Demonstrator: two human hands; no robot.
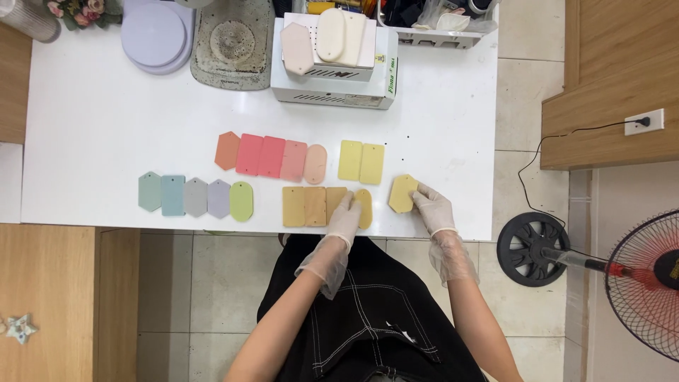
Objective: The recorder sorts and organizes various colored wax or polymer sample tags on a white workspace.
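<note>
Gloved in thin clear plastic, the person's left hand [344, 219] lies flat with fingers stretched out on the near row of mustard-yellow flat tags [315, 206], covering the join between the third tag and the oval yellow tag [365, 208] at the row's end; its grip is open and closed on nothing. Beneath everything spreads the white rectangular worktop [106, 120], the largest thing in view. At the far edge of the worktop, straight beyond the yellow row, stands a white box-shaped machine [332, 88] with three pale tags on its top. Left of the machine lie a grimy grey mat [232, 44] and a stack of lilac round discs [153, 34]. Between the machine and the yellow row runs a row of orange, red and pink tags [271, 157], with two lemon-yellow rectangular tags [361, 162] just right of it. Left of the yellow row sits a row of teal, blue, grey, lilac and green tags [195, 197]. Just right of the yellow row, the gloved right hand [433, 209] pinches the edge of a mustard hexagonal tag [401, 193] between fingertips, the tag resting on the worktop.
</note>
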